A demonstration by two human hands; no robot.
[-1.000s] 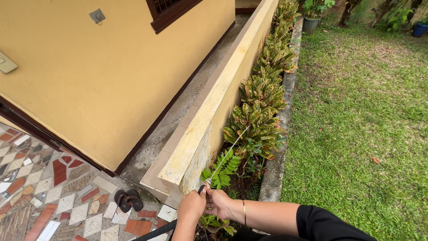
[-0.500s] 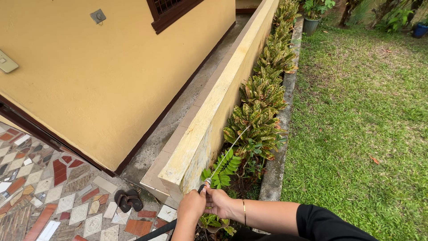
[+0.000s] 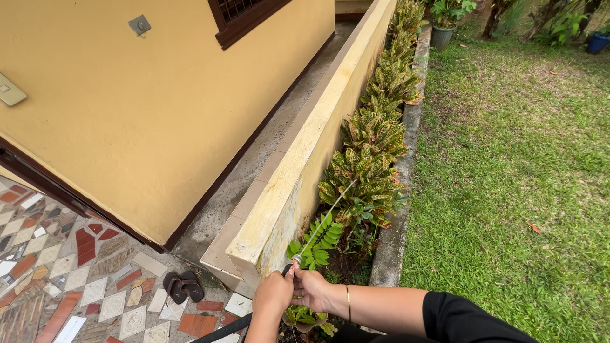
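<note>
Your left hand and right hand both grip the hose nozzle, spraying croton plants at one o'clock (thin stream).

Black hose runs up from the bottom edge, ends in a small metal nozzle tilted up-right. Thin water jet shoots from the nozzle diagonally into the variegated shrubs beside the low wall.

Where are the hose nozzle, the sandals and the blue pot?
hose nozzle (image 3: 295, 259), head view, metal tip above the hands
sandals (image 3: 182, 285), head view, middle of the dark pair
blue pot (image 3: 598, 42), head view, its side wall
</note>
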